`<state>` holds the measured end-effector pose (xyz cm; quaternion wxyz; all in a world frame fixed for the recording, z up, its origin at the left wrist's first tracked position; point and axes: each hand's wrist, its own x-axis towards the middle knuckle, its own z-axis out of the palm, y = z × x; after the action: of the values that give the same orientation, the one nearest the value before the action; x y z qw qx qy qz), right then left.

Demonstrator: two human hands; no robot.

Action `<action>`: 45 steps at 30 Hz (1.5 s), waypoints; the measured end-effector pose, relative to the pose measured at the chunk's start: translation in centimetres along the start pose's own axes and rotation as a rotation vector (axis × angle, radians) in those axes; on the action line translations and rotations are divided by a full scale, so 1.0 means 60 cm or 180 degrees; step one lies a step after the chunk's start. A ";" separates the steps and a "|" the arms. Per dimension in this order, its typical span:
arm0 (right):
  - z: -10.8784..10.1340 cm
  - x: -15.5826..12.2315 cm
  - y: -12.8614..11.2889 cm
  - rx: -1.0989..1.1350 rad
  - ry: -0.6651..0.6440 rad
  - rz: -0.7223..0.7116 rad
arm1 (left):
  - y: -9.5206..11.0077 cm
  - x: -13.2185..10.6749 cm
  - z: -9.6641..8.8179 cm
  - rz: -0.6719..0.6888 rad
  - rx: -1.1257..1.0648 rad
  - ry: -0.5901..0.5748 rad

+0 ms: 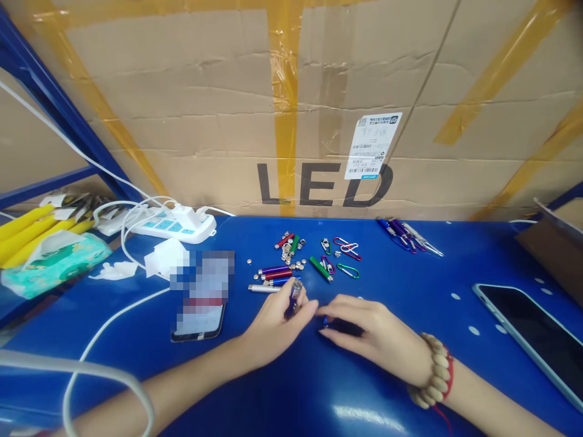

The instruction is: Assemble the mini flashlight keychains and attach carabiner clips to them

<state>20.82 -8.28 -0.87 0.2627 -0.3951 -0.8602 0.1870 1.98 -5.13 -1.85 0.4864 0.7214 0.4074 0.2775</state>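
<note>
My left hand (pixel 271 325) is closed around a mini flashlight (pixel 296 291), dark blue with a silver end pointing up. A small blue metal piece (pixel 325 321), perhaps an end cap, is pinched between thumb and fingertips of my right hand (pixel 376 325). The two hands are close together over the blue table. Just beyond them lie several coloured metal tubes (pixel 279 275) in red, purple, blue and silver, and a green tube (pixel 321 269). Small silver discs (pixel 300 265) like button cells are scattered around them. Carabiner clips (pixel 348 271) lie to the right of the tubes.
A phone (pixel 200 321) lies left, another phone (pixel 532 340) right. Behind the left one are tissues (pixel 166 258) and a white power strip (pixel 177 226) with cables. Clipped flashlights (pixel 403 233) lie at the back right. A large cardboard box (pixel 218 133) stands behind the table.
</note>
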 end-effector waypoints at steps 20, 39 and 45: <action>0.009 0.000 -0.012 0.1015 0.1023 0.0474 | -0.002 -0.006 0.008 0.0194 -0.0586 -0.0407; 0.019 0.001 0.008 -0.1187 0.0089 -0.0707 | 0.001 -0.007 0.008 0.0354 0.0439 -0.0164; 0.028 -0.002 0.013 -0.1240 0.0061 -0.0766 | 0.000 -0.006 0.009 0.0372 0.0412 -0.0253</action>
<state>20.32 -8.09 -2.62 0.2101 -0.3347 -0.9184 -0.0191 2.21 -5.68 -2.06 0.4376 0.7843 0.3621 0.2496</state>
